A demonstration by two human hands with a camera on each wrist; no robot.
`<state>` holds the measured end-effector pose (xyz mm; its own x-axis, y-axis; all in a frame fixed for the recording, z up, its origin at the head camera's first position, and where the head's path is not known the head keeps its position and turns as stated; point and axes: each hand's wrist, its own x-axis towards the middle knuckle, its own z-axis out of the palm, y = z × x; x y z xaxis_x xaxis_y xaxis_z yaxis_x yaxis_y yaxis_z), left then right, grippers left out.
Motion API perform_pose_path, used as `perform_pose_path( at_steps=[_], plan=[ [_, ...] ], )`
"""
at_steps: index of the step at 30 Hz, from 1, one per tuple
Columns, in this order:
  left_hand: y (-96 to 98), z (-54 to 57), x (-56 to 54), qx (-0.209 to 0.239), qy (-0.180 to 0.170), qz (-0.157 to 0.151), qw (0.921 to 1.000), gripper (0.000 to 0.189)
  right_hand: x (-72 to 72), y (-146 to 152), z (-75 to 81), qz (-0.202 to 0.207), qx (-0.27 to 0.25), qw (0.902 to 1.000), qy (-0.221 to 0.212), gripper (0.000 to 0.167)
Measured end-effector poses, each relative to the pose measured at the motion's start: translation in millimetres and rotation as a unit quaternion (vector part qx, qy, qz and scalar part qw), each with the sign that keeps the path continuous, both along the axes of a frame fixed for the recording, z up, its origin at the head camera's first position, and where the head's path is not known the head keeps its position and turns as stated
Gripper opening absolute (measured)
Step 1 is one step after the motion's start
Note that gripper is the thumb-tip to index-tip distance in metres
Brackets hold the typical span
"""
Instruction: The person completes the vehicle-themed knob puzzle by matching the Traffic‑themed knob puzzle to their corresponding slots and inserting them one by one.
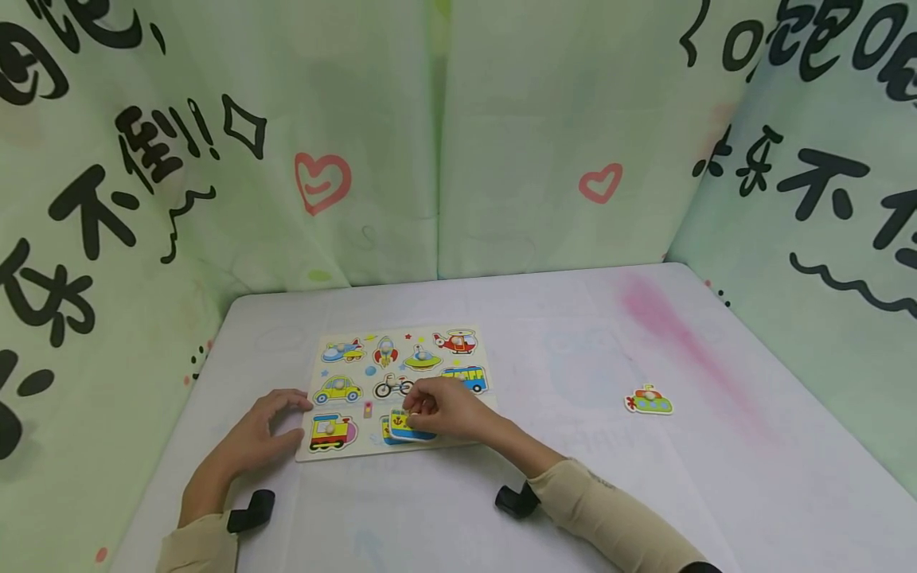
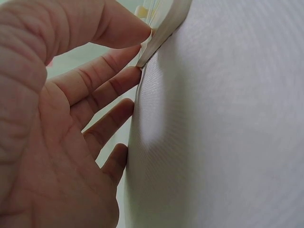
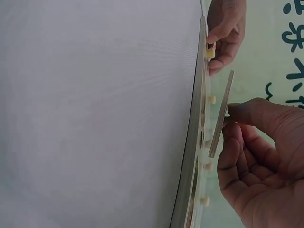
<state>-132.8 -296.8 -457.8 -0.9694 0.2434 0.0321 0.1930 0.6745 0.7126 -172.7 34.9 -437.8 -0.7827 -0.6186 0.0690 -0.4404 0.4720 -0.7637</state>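
Observation:
The right hand (image 1: 447, 407) pinches a blue-and-yellow puzzle piece (image 1: 411, 426) with an anchor picture, between thumb and fingertips. In the right wrist view that thin piece (image 3: 221, 114) is raised off the puzzle board (image 3: 194, 118) and tilted against it. Below it in the head view, a similar blue-and-yellow picture partly shows in the board's bottom row. At the left edge of the puzzle board (image 1: 394, 453), the left hand (image 1: 254, 434) touches the rim with thumb and fingertips, fingers mostly extended. Its thumb tip (image 2: 145, 35) lies right at the board's edge in the left wrist view.
Knobbed vehicle pieces sit on the board, among them a train (image 1: 332, 432), a car (image 1: 337, 389) and a helicopter (image 1: 455, 342). A green-and-red submarine piece (image 1: 649, 400) lies apart on the white table (image 1: 573, 350). Printed curtains (image 1: 501, 159) stand behind and at both sides.

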Motion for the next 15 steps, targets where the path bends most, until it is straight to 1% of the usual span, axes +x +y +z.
perform_pose_path(
  at_steps=[9,15],
  plan=[
    [-2.4,-0.8,-1.0,0.011,0.016,-0.012,0.9998,0.032,-1.2,-11.1,0.3,0.02,0.035,0.9991,0.01,0.009],
    [-1.7,-0.7,-1.0,0.008,0.013,-0.012,0.9998,0.032,-2.2,-17.9,-0.1,0.025,0.054,0.9978,0.029,0.009]
  ],
)
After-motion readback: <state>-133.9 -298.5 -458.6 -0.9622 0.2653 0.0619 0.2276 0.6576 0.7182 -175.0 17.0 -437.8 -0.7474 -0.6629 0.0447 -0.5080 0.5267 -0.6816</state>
